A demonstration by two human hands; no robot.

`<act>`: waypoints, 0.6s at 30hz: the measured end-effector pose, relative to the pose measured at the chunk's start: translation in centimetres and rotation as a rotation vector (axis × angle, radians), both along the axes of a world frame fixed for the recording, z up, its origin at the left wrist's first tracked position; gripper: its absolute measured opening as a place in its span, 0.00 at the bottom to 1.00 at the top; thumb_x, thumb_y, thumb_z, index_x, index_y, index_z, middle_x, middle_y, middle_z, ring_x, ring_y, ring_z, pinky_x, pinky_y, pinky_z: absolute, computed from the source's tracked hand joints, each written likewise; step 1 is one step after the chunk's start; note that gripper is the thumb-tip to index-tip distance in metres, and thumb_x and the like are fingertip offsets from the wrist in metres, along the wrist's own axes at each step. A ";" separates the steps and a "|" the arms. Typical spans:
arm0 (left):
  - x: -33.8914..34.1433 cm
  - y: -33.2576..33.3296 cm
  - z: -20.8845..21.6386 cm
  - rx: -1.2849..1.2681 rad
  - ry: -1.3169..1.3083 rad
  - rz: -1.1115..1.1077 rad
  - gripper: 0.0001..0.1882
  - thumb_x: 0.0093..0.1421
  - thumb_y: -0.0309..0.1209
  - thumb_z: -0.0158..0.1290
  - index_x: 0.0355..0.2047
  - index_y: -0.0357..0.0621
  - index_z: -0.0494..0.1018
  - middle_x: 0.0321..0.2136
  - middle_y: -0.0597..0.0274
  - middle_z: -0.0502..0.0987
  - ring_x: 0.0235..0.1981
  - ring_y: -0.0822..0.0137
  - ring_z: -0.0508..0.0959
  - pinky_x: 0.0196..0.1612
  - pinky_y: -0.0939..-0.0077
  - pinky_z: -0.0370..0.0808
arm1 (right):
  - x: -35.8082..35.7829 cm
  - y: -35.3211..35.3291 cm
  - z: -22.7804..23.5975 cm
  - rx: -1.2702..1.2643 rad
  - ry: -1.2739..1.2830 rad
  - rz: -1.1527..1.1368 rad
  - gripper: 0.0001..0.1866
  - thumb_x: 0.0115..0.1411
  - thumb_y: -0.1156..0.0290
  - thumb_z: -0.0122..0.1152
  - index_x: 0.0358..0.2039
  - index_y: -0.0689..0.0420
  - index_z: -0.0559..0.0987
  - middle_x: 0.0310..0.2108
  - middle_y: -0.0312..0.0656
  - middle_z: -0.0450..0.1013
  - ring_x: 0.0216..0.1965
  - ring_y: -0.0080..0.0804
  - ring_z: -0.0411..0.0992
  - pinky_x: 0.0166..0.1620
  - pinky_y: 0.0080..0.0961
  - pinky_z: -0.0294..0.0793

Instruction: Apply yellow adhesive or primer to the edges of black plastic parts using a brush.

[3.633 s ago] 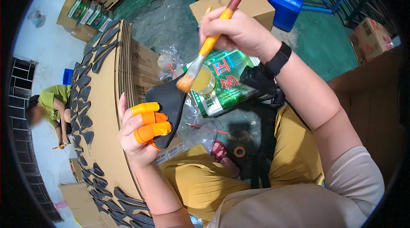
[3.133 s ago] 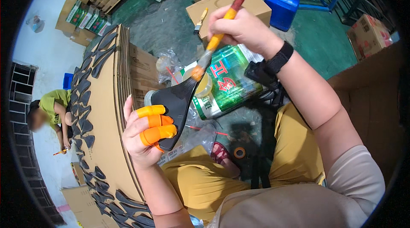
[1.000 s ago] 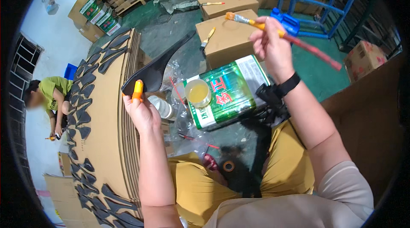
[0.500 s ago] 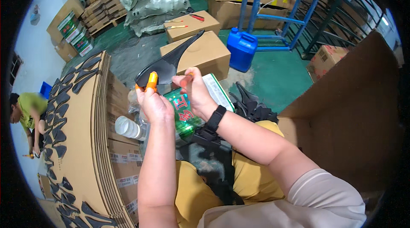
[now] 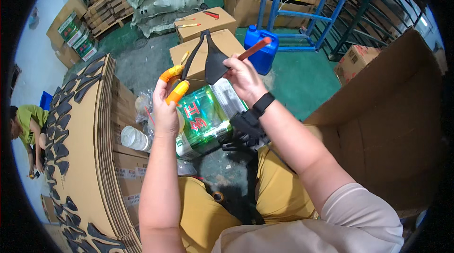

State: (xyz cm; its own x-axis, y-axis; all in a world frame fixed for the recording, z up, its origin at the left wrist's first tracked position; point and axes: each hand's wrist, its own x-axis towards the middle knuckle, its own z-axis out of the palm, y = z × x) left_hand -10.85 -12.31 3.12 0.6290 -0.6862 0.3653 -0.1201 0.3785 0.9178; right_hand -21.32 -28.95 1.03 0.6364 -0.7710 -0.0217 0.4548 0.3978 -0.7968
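My left hand point(image 5: 168, 106), with orange-yellow covers on its thumb and a finger, pinches the lower end of a thin curved black strip point(image 5: 194, 56). My right hand point(image 5: 246, 75) grips a flat, pointed black piece point(image 5: 215, 63) by its right edge. Strip and piece come together near their upper tips; whether they are joined I cannot tell. A reddish-brown stick-like handle point(image 5: 255, 48) also sits in my right hand, pointing up and right; its other end is hidden. Below the hands stands a green rectangular container point(image 5: 208, 111) with red lettering.
Flattened cardboard point(image 5: 90, 149) stacked at left carries many black pieces. Beyond it a person in a green shirt point(image 5: 30, 123) bends down. A white cup point(image 5: 135, 138), cardboard boxes point(image 5: 226, 16) with hand tools, a blue jerrycan point(image 5: 261, 52) and a large open carton point(image 5: 378, 125) surround me.
The black part has turned from slanting to upright, now showing a strip and a flat piece spread apart. My right hand has moved right and now grips the flat piece.
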 end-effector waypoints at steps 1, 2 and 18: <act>0.4 0.5 0.0 0.062 -0.087 -0.010 0.21 0.53 0.24 0.51 0.49 0.35 0.68 0.47 0.59 0.72 0.50 0.68 0.70 0.56 0.75 0.61 | -0.7 -0.4 -0.3 -0.061 -0.001 0.006 0.09 0.48 0.74 0.58 0.27 0.54 0.66 0.22 0.31 0.61 0.25 0.21 0.62 0.31 0.22 0.62; 0.7 0.9 -0.1 0.075 -0.069 -0.009 0.21 0.53 0.24 0.51 0.49 0.35 0.68 0.47 0.59 0.72 0.50 0.68 0.70 0.56 0.75 0.61 | -1.7 -1.1 -0.4 -0.196 0.103 0.053 0.10 0.48 0.74 0.59 0.27 0.53 0.65 0.23 0.30 0.61 0.26 0.20 0.62 0.31 0.21 0.63; 0.0 4.1 -8.7 0.559 -0.725 -0.114 0.10 0.50 0.35 0.57 0.32 0.44 0.75 0.31 0.58 0.77 0.39 0.59 0.75 0.63 0.48 0.45 | -2.9 -0.1 -10.4 -0.685 0.683 0.170 0.21 0.43 0.78 0.66 0.31 0.54 0.62 0.24 0.36 0.65 0.27 0.23 0.65 0.30 0.23 0.65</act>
